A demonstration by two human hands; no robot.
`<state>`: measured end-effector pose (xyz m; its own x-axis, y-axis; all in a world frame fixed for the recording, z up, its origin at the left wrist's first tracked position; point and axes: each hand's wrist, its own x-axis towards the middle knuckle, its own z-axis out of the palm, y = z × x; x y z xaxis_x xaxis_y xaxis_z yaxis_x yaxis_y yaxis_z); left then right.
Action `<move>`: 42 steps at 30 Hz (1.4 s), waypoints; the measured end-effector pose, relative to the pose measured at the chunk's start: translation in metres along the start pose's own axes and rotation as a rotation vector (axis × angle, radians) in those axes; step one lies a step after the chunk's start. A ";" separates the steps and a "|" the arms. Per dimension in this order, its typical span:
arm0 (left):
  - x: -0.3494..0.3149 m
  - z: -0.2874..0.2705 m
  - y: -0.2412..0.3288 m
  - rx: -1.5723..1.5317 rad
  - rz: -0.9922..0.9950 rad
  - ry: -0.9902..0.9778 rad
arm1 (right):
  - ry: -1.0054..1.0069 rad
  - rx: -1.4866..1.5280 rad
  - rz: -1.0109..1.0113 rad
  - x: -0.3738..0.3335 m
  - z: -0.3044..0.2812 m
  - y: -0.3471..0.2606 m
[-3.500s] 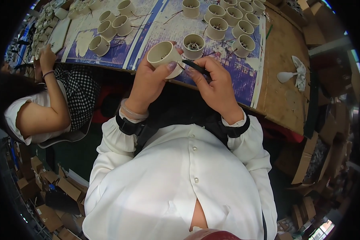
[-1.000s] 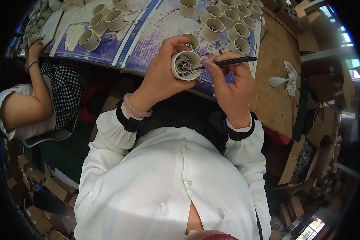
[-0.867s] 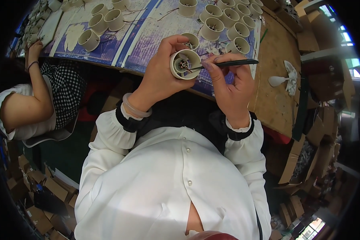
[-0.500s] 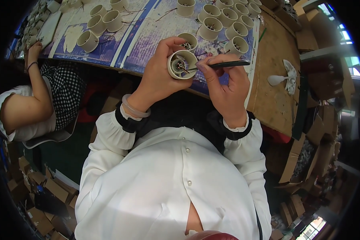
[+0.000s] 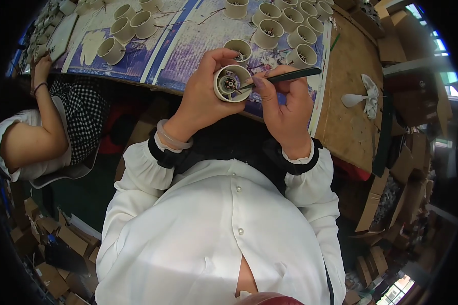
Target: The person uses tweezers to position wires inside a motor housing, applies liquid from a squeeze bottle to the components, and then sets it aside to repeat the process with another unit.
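My left hand (image 5: 202, 96) is wrapped round a cream cylindrical cup-shaped housing (image 5: 242, 77), tilted so its open top faces me. Down inside it a round metal core (image 5: 229, 83) shows, with thin spokes or wires around it. Between the thumb and fingers of my right hand (image 5: 290, 113) is a pair of black tweezers (image 5: 301, 73). Their thin tip reaches over the housing's right rim into the opening; what the tip touches is too small to tell. Just beyond my left fingertips another cream housing (image 5: 245, 50) stands on the table.
Several cream housings (image 5: 268, 34) with wires stand at the back right, and more (image 5: 122, 30) at the back left. A white dropper-like bottle (image 5: 352, 100) lies beside a crumpled cloth (image 5: 370, 96) on the right. A co-worker's arm (image 5: 45, 101) rests at the table's left.
The tweezers' handle end has risen slightly and their tip reaches a little lower in the housing. My right fingers have shifted slightly left. My left hand still holds the housing.
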<state>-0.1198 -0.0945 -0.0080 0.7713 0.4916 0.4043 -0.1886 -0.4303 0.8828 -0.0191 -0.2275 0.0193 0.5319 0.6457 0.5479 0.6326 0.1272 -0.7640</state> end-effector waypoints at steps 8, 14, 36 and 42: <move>-0.001 0.000 -0.001 -0.002 -0.008 -0.007 | -0.039 -0.075 -0.025 0.000 -0.002 0.003; -0.001 0.000 0.000 -0.032 -0.033 -0.008 | -0.043 -0.102 -0.095 0.000 -0.001 0.002; 0.000 -0.001 0.001 0.066 0.043 0.008 | -0.055 -0.067 -0.080 0.003 -0.009 0.003; -0.001 -0.001 0.001 0.040 0.028 -0.003 | -0.041 -0.110 -0.135 0.006 -0.007 0.002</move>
<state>-0.1213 -0.0944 -0.0072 0.7680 0.4764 0.4281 -0.1856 -0.4742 0.8606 -0.0109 -0.2291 0.0236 0.4158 0.6589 0.6269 0.7556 0.1333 -0.6413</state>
